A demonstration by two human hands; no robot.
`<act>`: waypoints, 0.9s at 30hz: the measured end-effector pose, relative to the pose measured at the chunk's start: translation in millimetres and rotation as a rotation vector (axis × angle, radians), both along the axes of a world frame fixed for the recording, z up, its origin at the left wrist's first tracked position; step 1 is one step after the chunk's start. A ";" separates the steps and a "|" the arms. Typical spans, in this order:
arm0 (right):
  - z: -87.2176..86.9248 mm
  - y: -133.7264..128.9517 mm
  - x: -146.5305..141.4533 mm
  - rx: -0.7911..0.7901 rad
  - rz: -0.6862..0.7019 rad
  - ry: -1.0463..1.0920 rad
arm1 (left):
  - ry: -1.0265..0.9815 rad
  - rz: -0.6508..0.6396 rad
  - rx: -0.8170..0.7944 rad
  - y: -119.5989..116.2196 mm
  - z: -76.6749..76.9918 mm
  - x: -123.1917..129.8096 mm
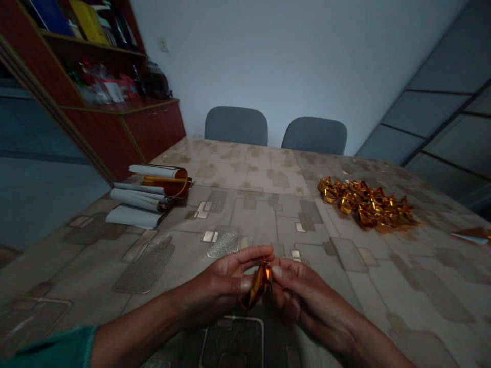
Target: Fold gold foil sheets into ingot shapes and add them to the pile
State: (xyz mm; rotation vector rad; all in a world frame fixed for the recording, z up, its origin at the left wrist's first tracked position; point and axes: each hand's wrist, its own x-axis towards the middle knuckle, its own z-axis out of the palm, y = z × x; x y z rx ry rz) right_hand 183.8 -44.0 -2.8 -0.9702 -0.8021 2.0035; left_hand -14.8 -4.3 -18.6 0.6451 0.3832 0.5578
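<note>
A small folded piece of shiny gold foil paper (259,287) is held between both hands above the near side of the table. My left hand (226,278) grips its left side, thumb in front and index finger reaching over the top. On the right side, my right hand (293,286) pinches the piece with thumb and fingers. Several similar folded gold pieces (368,202) lie in a pile to the right. At the left sits a stack of curled sheets (138,214), white outside and gold inside.
The patterned table (264,168) spreads out ahead, with two grey chairs (236,125) (314,134) behind its far edge. A loose gold-and-white sheet (473,235) lies at the right edge. A red cabinet (153,128) stands at the back left.
</note>
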 end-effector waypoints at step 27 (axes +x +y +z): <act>-7.5 1.4 4.0 -0.104 0.153 0.075 | 0.006 -0.062 0.124 9.8 -5.8 -7.5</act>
